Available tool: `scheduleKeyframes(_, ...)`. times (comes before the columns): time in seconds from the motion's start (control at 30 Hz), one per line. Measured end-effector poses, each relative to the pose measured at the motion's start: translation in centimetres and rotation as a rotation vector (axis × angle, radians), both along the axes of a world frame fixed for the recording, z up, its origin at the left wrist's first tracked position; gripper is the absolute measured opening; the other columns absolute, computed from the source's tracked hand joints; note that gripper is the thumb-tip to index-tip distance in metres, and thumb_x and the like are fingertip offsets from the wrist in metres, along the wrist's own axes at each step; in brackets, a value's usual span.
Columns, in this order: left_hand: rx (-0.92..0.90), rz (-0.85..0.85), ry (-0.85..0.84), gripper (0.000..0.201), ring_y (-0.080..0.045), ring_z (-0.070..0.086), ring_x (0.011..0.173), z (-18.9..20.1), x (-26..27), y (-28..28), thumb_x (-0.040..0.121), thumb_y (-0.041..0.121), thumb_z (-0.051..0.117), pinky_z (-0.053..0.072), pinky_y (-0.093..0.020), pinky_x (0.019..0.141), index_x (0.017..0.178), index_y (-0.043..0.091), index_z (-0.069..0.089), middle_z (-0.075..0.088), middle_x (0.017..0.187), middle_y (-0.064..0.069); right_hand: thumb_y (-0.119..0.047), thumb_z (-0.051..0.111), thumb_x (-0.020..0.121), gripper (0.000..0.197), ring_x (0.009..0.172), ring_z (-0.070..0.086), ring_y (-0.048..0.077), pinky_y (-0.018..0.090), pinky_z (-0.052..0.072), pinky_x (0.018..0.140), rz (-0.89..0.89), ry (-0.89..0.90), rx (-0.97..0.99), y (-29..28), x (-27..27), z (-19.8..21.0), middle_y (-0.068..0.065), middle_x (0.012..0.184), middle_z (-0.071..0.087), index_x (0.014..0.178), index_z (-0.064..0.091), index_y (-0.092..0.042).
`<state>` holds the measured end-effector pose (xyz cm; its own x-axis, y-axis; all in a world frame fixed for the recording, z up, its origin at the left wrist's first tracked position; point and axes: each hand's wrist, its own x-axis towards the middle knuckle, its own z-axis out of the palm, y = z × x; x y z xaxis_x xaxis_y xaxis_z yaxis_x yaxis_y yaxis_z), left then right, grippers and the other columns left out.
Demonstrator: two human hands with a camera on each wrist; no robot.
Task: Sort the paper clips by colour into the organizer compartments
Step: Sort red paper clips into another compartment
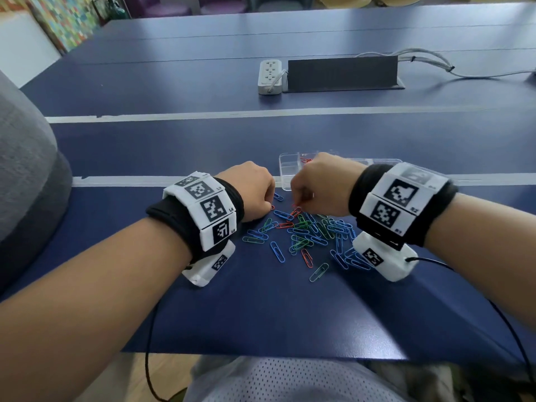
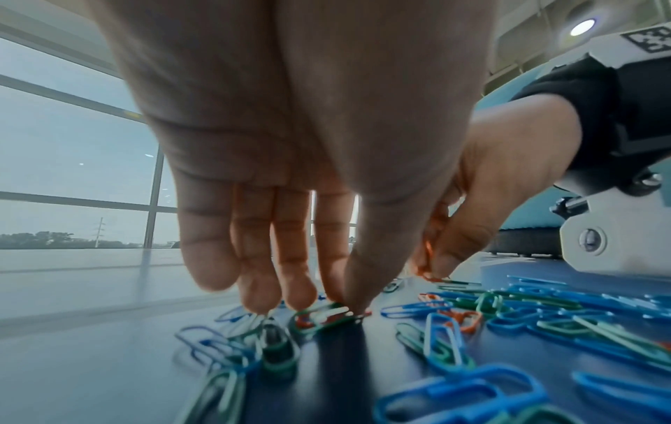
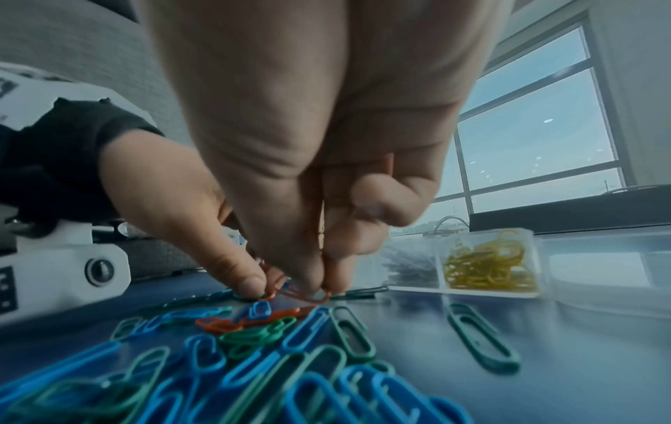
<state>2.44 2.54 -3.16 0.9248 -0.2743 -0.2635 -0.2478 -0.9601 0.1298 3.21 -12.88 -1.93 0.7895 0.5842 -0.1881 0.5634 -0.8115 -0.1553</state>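
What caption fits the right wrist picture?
Right hand pinching red paper clips beside a clear organizer holding yellow clips.

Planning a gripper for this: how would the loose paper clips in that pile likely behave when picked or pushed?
The paper clips lie flat on the smooth table, so they would probably slide when pushed. Being thin wire, they look light. Overlapping in the pile, neighbours may snag and lift together.

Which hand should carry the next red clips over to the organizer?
Right, probably. The right hand already pinches red clips at the pile's far edge, and the organizer lies just beyond its knuckles. The left hand is farther from the organizer, fingertips down on mixed clips.
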Motion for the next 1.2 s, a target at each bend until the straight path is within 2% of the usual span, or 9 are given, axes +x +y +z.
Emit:
scheduleKeyframes(0.13,-0.025,0.008,-0.007,0.007,-0.019,0.055,0.083,0.0,-0.2,0.2,0.082,0.019,0.057,0.042,-0.026,0.071,0.078,0.022,0.063,0.059,0.081,0.002,-0.031,0.061,0.084,0.016,0.084,0.063,0.027,0.037,0.056,0.080,0.021,0.038,-0.045,1.0,0.1,0.0,0.001,0.087,0.069,0.092,0.075,-0.031)
scheduleKeyframes(0.3,-0.105,0.024,-0.003,0.023,-0.021,0.063,0.093,0.1,-0.2,0.9,0.084,0.011,0.053,0.050,-0.027,0.082,0.094,0.019,0.072,0.071,0.096,-0.001,-0.024,0.051,0.084,0.024,0.081,0.063,0.029,0.036,0.057,0.077,0.046,0.059,-0.103,1.3,-0.2,0.0,0.004,0.089,0.071,0.090,0.074,-0.023)
scheduleKeyframes(0.4,-0.098,0.020,0.002,0.018,-0.021,0.063,0.095,0.1,-0.1,1.3,0.085,0.018,0.058,0.052,-0.030,0.085,0.095,0.020,0.073,0.072,0.097,-0.002,-0.026,0.051,0.079,0.020,0.077,0.063,0.030,0.034,0.057,0.070,0.047,0.056,-0.136,1.3,-0.1,-0.2,0.000,0.070,0.063,0.069,0.068,-0.022)
scheduleKeyframes(0.47,-0.072,0.015,0.001,0.014,-0.021,0.064,0.091,0.0,-0.2,1.3,0.083,0.028,0.064,0.053,-0.031,0.083,0.092,0.021,0.073,0.070,0.090,-0.001,-0.030,0.055,0.079,0.024,0.077,0.062,0.030,0.029,0.051,0.064,0.043,0.039,-0.163,1.4,0.0,-0.3,-0.004,0.062,0.051,0.056,0.057,-0.023)
scheduleKeyframes(0.6,-0.007,0.015,-0.001,0.006,-0.024,0.064,0.087,-0.1,-0.1,0.8,0.079,0.031,0.068,0.054,-0.033,0.076,0.077,0.025,0.070,0.057,0.076,0.003,-0.029,0.059,0.082,0.017,0.085,0.062,0.030,0.025,0.042,0.061,0.044,0.000,-0.186,2.0,-0.1,-0.5,-0.001,0.069,0.048,0.087,0.073,-0.022)
scheduleKeyframes(0.77,0.053,0.005,-0.023,0.015,-0.024,0.061,0.084,-0.4,-0.5,0.3,0.076,0.028,0.060,0.041,-0.028,0.062,0.064,0.024,0.053,0.058,0.082,0.003,-0.028,0.055,0.079,0.019,0.063,0.050,0.028,0.017,0.031,0.046,0.088,-0.057,-0.242,2.4,-0.3,-0.6,-0.003,0.058,0.037,0.066,0.052,-0.016)
scheduleKeyframes(0.9,0.056,-0.003,-0.053,0.005,-0.024,0.053,0.080,-0.5,-0.6,0.0,0.079,0.028,0.057,0.038,-0.028,0.063,0.075,0.025,0.057,0.052,0.085,0.001,-0.028,0.055,0.079,0.025,0.061,0.049,0.027,0.018,0.031,0.045,0.121,-0.093,-0.249,2.5,-0.2,-0.5,-0.002,0.056,0.035,0.060,0.044,-0.015)
scheduleKeyframes(1.07,-0.108,0.020,-0.104,0.006,-0.023,0.058,0.092,0.0,-0.1,1.0,0.079,0.025,0.058,0.048,-0.030,0.079,0.077,0.023,0.062,0.051,0.085,0.003,-0.027,0.051,0.085,0.020,0.067,0.050,0.029,0.023,0.038,0.052,0.119,-0.077,-0.240,2.4,-0.2,-0.2,-0.001,0.057,0.034,0.078,0.063,-0.013)
scheduleKeyframes(1.2,-0.122,0.068,-0.127,0.007,-0.023,0.061,0.085,0.5,-0.2,1.6,0.075,0.026,0.060,0.052,-0.032,0.079,0.069,0.027,0.061,0.059,0.077,0.004,-0.030,0.049,0.089,0.029,0.071,0.052,0.030,0.029,0.045,0.064,0.137,-0.038,-0.250,2.5,-0.4,0.3,-0.001,0.059,0.035,0.090,0.069,-0.009)
